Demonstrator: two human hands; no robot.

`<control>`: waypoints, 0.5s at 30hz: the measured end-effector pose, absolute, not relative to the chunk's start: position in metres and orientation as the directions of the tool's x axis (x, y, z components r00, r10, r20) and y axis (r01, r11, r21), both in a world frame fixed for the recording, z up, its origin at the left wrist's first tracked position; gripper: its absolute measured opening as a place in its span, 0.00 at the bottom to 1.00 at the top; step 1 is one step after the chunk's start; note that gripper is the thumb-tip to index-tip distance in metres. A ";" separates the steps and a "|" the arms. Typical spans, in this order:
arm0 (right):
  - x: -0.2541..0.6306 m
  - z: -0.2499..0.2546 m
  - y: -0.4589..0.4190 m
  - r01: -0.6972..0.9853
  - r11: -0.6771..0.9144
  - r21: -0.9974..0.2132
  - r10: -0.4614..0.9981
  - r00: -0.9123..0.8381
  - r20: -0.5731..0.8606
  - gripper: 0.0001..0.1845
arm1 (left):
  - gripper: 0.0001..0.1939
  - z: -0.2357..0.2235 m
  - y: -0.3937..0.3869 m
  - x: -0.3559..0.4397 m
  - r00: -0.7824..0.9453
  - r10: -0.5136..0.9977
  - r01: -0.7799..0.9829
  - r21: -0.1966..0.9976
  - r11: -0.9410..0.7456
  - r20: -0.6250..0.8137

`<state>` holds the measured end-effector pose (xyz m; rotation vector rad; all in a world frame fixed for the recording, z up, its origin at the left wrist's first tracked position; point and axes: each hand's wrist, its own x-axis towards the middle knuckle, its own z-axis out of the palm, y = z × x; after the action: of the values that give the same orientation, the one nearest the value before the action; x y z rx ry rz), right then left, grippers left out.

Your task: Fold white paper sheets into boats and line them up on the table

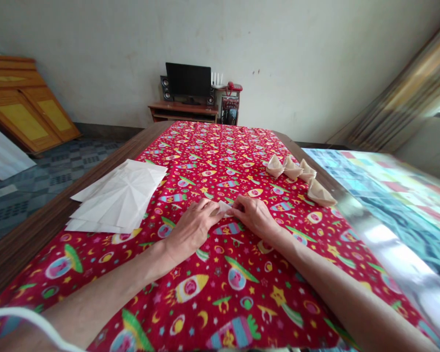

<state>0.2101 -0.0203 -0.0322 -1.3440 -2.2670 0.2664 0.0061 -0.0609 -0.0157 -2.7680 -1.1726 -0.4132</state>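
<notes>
A small folded piece of white paper sits at the middle of the red patterned cloth, gripped from both sides. My left hand pinches its left end, fingers closed over it. On its right end, my right hand holds it between thumb and fingertips. Much of the paper is hidden by the fingers. To the left lies a stack of creased white paper sheets. Several folded paper shapes with pointed tips stand in a group at the right, a larger one nearest me.
The red cloth covers a dark wooden table. A white cable crosses my left forearm. Beyond the table stand a monitor on a desk and a red telephone. A bed is on the right, a wooden cabinet on the left.
</notes>
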 end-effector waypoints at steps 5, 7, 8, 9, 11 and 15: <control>0.213 -0.034 -0.020 0.771 0.536 -0.343 0.833 -0.418 0.363 0.09 | 0.22 -0.013 -0.064 0.004 0.682 0.691 0.717 -0.036 -0.696 0.239; 0.213 -0.034 -0.022 0.779 0.555 -0.292 0.812 -0.431 0.393 0.07 | 0.23 -0.012 -0.065 0.003 0.681 0.694 0.721 -0.044 -0.692 0.235; 0.213 -0.034 -0.024 0.780 0.570 -0.258 0.795 -0.445 0.412 0.07 | 0.23 -0.012 -0.066 0.003 0.679 0.695 0.723 -0.046 -0.690 0.236; 0.213 -0.033 -0.026 0.776 0.591 -0.220 0.773 -0.467 0.429 0.06 | 0.24 -0.013 -0.066 0.003 0.678 0.696 0.724 -0.046 -0.689 0.236; 0.211 -0.031 -0.030 0.747 0.651 -0.137 0.716 -0.544 0.438 0.08 | 0.24 -0.012 -0.067 0.003 0.677 0.698 0.725 -0.047 -0.687 0.232; 0.212 -0.028 -0.035 0.662 0.746 -0.071 0.632 -0.671 0.389 0.12 | 0.22 -0.010 -0.068 0.001 0.686 0.699 0.722 -0.076 -0.687 0.204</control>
<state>0.2124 -0.0353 -0.0284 -0.9906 -2.5548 -0.1062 0.0014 -0.0679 -0.0096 -2.7449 -1.1646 -0.2381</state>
